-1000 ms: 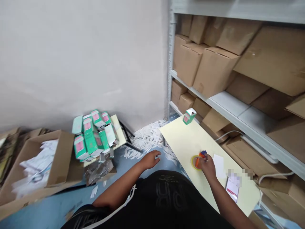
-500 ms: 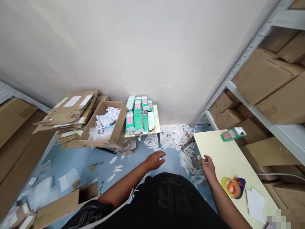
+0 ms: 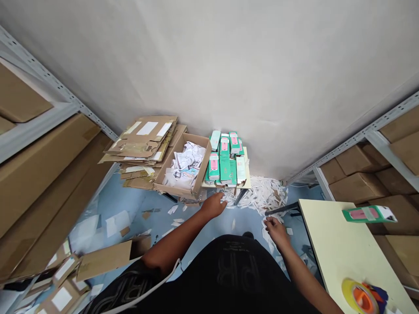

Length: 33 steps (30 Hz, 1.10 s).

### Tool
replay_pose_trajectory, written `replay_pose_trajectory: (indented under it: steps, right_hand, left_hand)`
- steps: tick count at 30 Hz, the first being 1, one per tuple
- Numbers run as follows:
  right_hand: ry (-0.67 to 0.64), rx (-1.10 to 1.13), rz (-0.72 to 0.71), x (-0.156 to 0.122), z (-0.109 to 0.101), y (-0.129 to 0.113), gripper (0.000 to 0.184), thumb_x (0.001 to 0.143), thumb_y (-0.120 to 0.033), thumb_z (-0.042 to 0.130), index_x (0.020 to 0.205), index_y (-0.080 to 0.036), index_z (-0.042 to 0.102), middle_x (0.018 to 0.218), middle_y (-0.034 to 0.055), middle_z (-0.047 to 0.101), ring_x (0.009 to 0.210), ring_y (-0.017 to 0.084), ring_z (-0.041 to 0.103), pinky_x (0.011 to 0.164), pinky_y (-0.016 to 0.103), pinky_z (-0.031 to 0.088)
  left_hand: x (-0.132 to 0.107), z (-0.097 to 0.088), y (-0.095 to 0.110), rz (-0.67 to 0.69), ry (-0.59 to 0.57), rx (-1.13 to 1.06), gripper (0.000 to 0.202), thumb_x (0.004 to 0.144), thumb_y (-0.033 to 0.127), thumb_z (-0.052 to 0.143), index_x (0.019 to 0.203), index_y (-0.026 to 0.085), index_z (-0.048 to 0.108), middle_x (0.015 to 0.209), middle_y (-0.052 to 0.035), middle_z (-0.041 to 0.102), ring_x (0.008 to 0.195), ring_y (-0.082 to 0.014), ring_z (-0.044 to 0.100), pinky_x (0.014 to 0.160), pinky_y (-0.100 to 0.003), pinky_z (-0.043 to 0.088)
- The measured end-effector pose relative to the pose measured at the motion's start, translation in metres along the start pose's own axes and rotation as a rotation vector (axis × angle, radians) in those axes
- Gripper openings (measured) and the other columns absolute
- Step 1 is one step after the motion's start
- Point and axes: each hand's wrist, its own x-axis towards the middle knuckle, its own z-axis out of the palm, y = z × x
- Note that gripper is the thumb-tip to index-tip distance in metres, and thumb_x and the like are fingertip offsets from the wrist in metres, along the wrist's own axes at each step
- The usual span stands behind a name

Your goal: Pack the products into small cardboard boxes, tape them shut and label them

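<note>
The left hand (image 3: 214,205) is stretched forward with its fingers loosely spread and slightly curled, holding nothing; its fingertips sit just short of the near edge of a small cream-topped stool-like table (image 3: 245,179) that carries a stack of green and pink cardboard cartons (image 3: 225,159). Those cartons are stacked in two tiers; most have their long axes running away from the hands toward the pale wall (image 3: 229,65), with printed pink panels facing up and their short ends facing the person. Whether the fingertips touch the table edge cannot be told. The right hand (image 3: 276,229) hangs lower and nearer the body, fingers relaxed and part open, empty, above a scatter of white paper strips (image 3: 262,196) on the blue floor (image 3: 131,209). Just right of that hand runs the long left edge of a pale yellow tabletop (image 3: 340,248), which extends back toward the person; on it, well right of the hand, a single green and pink carton (image 3: 368,213) lies on its side with its long axis across the view, white flap end pointing right. Nearer the person on the same top sits a yellow tape roll in an orange dispenser (image 3: 363,296). Left of the left hand an open brown cardboard box of crumpled white papers (image 3: 185,168) stands against the cartons' table, with flattened brown cardboard sheets (image 3: 144,139) piled beyond it. Open floor lies between the two hands and ahead of the right one, hemmed by grey metal shelving with brown boxes (image 3: 42,157) on the far left.
</note>
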Motion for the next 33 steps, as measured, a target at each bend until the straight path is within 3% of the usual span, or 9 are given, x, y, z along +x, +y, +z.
replay_pose_trajectory:
  steps: [3, 6, 11, 15, 18, 21, 26, 30, 33]
  right_hand:
    - [-0.106, 0.039, -0.01, 0.015, 0.009, -0.013, 0.043, 0.076, -0.059, 0.053, 0.091, -0.022, 0.068, 0.082, 0.0039, 0.072, 0.073, 0.024, 0.07, 0.063, 0.032, 0.052]
    - [-0.173, 0.03, -0.019, 0.039, 0.017, -0.03, 0.04, 0.076, -0.058, 0.054, 0.09, -0.023, 0.067, 0.08, 0.003, 0.071, 0.073, 0.023, 0.07, 0.063, 0.031, 0.052]
    - [-0.31, 0.049, -0.076, 0.088, 0.032, -0.06, 0.038, 0.076, -0.055, 0.054, 0.092, -0.022, 0.065, 0.08, 0.002, 0.069, 0.073, 0.021, 0.069, 0.064, 0.03, 0.05]
    - [-0.441, 0.035, -0.108, 0.13, 0.034, -0.075, 0.033, 0.078, -0.05, 0.056, 0.093, -0.022, 0.066, 0.08, 0.0016, 0.069, 0.071, 0.02, 0.067, 0.066, 0.03, 0.05]
    - [-0.504, -0.015, -0.118, 0.163, 0.029, -0.084, 0.028, 0.08, -0.046, 0.059, 0.093, -0.022, 0.067, 0.085, 0.0021, 0.072, 0.073, 0.02, 0.067, 0.069, 0.03, 0.05]
    - [-0.561, -0.079, -0.152, 0.193, 0.025, -0.099, 0.023, 0.081, -0.042, 0.061, 0.089, -0.022, 0.068, 0.088, 0.0026, 0.073, 0.079, 0.021, 0.068, 0.07, 0.029, 0.049]
    - [-0.662, -0.052, -0.176, 0.22, 0.038, -0.143, 0.02, 0.082, -0.039, 0.062, 0.086, -0.02, 0.066, 0.082, 0.0023, 0.071, 0.074, 0.018, 0.066, 0.068, 0.027, 0.048]
    - [-0.823, 0.213, 0.004, 0.211, 0.054, -0.188, 0.031, 0.085, -0.052, 0.063, 0.087, -0.021, 0.065, 0.085, 0.0037, 0.071, 0.07, 0.018, 0.066, 0.062, 0.027, 0.049]
    - [-0.988, 0.606, 0.166, 0.191, 0.059, -0.219, 0.045, 0.085, -0.065, 0.062, 0.1, -0.023, 0.066, 0.095, 0.006, 0.074, 0.076, 0.021, 0.069, 0.065, 0.032, 0.054]
  left_hand:
    - [0.041, -0.019, 0.008, -0.07, 0.103, 0.029, 0.047, 0.098, 0.044, 0.052, 0.137, 0.017, 0.056, 0.135, -0.0171, 0.063, 0.121, -0.0313, 0.061, 0.095, -0.037, 0.047]
    - [0.089, -0.026, 0.02, -0.156, 0.142, 0.073, 0.053, 0.101, 0.044, 0.046, 0.144, 0.014, 0.049, 0.142, -0.021, 0.056, 0.125, -0.0327, 0.059, 0.097, -0.039, 0.047]
    - [0.153, -0.016, 0.039, -0.3, 0.015, 0.166, 0.077, 0.096, 0.057, 0.051, 0.159, 0.018, 0.031, 0.16, -0.028, 0.032, 0.123, -0.0427, 0.06, 0.093, -0.047, 0.051]
    - [0.181, -0.004, 0.048, -0.391, -0.018, 0.266, 0.093, 0.088, 0.051, 0.065, 0.163, 0.017, 0.021, 0.165, -0.0307, 0.016, 0.117, -0.0431, 0.064, 0.092, -0.046, 0.052]
    - [0.188, 0.003, 0.05, -0.435, -0.007, 0.297, 0.094, 0.086, 0.04, 0.068, 0.163, 0.018, 0.019, 0.166, -0.0312, 0.014, 0.115, -0.0424, 0.065, 0.092, -0.046, 0.052]
    - [0.187, 0.0, 0.048, -0.495, 0.027, 0.252, 0.099, 0.081, 0.038, 0.07, 0.163, 0.017, 0.018, 0.164, -0.0314, 0.02, 0.116, -0.0424, 0.065, 0.092, -0.045, 0.051]
    - [0.173, -0.033, 0.043, -0.588, 0.087, 0.033, 0.102, 0.078, 0.047, 0.072, 0.159, 0.009, 0.023, 0.143, -0.0288, 0.054, 0.121, -0.0398, 0.063, 0.091, -0.041, 0.05]
    - [0.151, -0.058, 0.039, -0.57, 0.109, -0.325, 0.083, 0.075, 0.045, 0.076, 0.147, 0.015, 0.046, 0.132, -0.0185, 0.066, 0.117, -0.0331, 0.065, 0.092, -0.036, 0.05]
    - [0.133, -0.059, 0.036, -0.442, 0.171, -0.679, 0.07, 0.077, 0.042, 0.074, 0.139, 0.014, 0.055, 0.135, -0.0168, 0.065, 0.123, -0.0306, 0.062, 0.097, -0.035, 0.05]
